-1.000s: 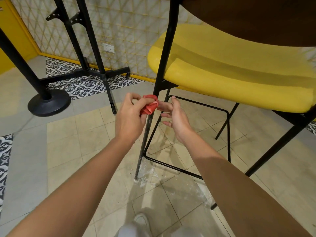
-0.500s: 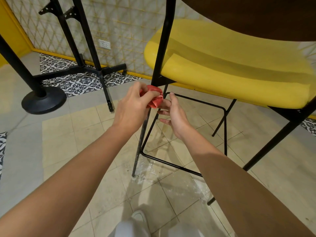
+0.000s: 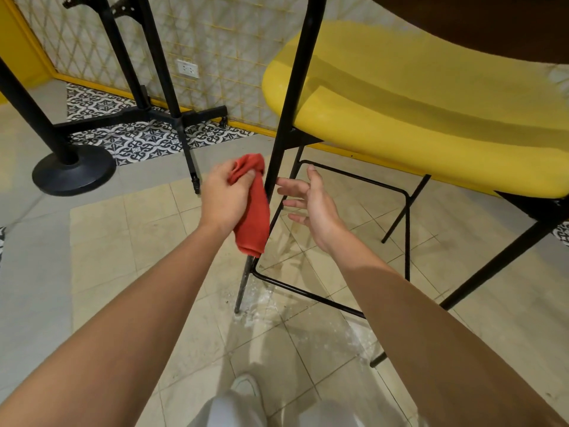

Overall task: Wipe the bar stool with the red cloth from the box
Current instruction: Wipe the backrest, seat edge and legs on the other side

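The bar stool has a yellow seat (image 3: 431,118) on thin black metal legs, seen from low down. Its front left leg (image 3: 292,87) runs from the top of the view down to the tiled floor. My left hand (image 3: 224,198) grips the red cloth (image 3: 254,211) just left of that leg; the cloth hangs down long and covers part of the leg. My right hand (image 3: 311,204) hovers right of the leg with fingers spread and relaxed, holding nothing. The black footrest ring (image 3: 363,180) lies behind my right hand.
A black round table base (image 3: 74,172) stands at the left. A black cross-foot stand (image 3: 172,115) is near the patterned wall with a socket (image 3: 187,68). White dust marks the floor tiles (image 3: 261,306) by the leg's foot. A dark tabletop (image 3: 492,26) overhangs at top right.
The cloth was bunched against the leg between both hands. Now my left hand has drawn it slightly left and it hangs unfolded; my right hand has let go and moved off to the right.
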A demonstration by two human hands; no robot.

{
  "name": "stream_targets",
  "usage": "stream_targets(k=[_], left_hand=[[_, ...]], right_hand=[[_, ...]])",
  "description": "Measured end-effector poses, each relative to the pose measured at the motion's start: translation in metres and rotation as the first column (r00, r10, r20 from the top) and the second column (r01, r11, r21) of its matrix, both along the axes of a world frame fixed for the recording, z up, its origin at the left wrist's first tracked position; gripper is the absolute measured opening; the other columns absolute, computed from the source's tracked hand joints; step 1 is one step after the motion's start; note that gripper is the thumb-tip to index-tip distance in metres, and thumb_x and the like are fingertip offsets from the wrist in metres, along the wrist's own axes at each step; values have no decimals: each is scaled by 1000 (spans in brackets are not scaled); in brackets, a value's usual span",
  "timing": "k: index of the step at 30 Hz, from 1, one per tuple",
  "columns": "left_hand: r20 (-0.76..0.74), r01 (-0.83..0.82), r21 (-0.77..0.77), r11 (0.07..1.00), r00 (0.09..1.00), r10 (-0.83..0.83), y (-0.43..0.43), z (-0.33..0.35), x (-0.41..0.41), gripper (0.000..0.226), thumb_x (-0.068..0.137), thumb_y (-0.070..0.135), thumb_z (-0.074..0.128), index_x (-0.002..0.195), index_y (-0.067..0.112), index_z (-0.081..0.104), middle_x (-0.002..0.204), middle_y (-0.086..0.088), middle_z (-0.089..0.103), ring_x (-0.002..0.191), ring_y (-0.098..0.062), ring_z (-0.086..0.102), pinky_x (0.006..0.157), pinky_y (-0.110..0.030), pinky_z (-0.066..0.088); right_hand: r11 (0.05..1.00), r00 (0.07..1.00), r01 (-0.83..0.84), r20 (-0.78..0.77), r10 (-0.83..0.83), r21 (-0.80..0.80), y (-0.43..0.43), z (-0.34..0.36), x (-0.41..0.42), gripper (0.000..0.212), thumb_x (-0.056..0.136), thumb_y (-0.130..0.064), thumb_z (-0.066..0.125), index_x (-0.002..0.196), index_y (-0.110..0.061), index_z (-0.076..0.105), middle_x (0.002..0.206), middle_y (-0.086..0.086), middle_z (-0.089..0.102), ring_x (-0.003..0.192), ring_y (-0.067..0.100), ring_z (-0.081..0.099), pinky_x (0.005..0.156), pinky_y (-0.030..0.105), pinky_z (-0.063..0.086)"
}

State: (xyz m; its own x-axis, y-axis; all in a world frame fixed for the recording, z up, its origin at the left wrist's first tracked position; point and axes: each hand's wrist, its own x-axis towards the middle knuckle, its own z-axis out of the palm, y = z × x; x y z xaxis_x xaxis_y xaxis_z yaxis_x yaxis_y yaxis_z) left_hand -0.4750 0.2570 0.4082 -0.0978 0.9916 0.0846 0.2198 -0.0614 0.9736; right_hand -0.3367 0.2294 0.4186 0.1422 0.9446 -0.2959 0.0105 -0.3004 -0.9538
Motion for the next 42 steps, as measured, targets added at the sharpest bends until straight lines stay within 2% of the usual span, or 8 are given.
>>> stream_targets(k=[2,7,11,21,25,29,35,42], left_hand=[[169,156,-134,979,977,-132,3,0,5,20,90,18,55,99,32,66,97,-1,69,93,-24,64,90,-45,52],[-41,275,-336,901,951,-306,12,-11,-14,24,91,16,52,103,29,69,95,-4,72,88,-27,66,81,-40,54],[184,321,-271,908,943,-278,19,5,-5,22,94,15,51,107,20,68,100,-10,70,86,-27,64,80,-42,55],[147,301,-254,919,951,-271,4,-17,-7,24,97,17,46,101,30,66,91,-4,69,83,-21,63,84,-41,50],[267,227,-216,949,949,-166,-4,-27,1,20,99,21,46,105,31,62,90,-5,66,78,-24,64,76,-44,56],[-5,156,-307,939,986,-166,-7,-43,-1,19,97,24,44,105,28,61,95,-5,68,89,-27,64,89,-49,51],[169,19,6,1000,985,-20,-16,-33,17,10,88,28,58,94,36,57,108,-11,62,96,-20,62,84,-32,51],[54,-184,15,983,982,183,-24,-48,32,16,91,17,58,85,26,46,107,-14,57,91,-16,56,79,-19,44]], right_hand=[[1000,1000,3,0,-3,15,0,-3,1,60,100,-48,13,90,-29,70,116,2,63,109,19,54,91,35,42],[999,1000,15,-1,-15,41,1,-12,1,59,100,-48,15,87,-34,70,112,-2,64,105,16,55,90,34,44],[998,1000,22,-24,-20,56,1,-18,0,58,100,-49,15,89,-34,71,108,-4,66,104,16,56,90,35,45],[994,998,58,-4,-58,88,1,-26,-6,51,100,-46,20,96,-33,69,106,-3,67,103,15,59,91,34,45],[995,998,60,-14,-60,79,0,-28,-3,51,100,-47,19,99,-32,69,106,-3,67,101,14,59,93,35,45],[998,1000,11,1,-11,65,-4,-30,-3,53,100,-47,17,96,-33,68,107,-2,67,104,14,58,93,35,44],[999,1000,7,-10,-7,46,-2,-29,-4,55,100,-47,18,92,-31,70,110,1,68,109,19,58,95,38,44],[1000,998,2,-65,0,23,-4,-29,-4,55,101,-46,18,103,-22,67,105,2,66,100,14,59,87,31,45]])
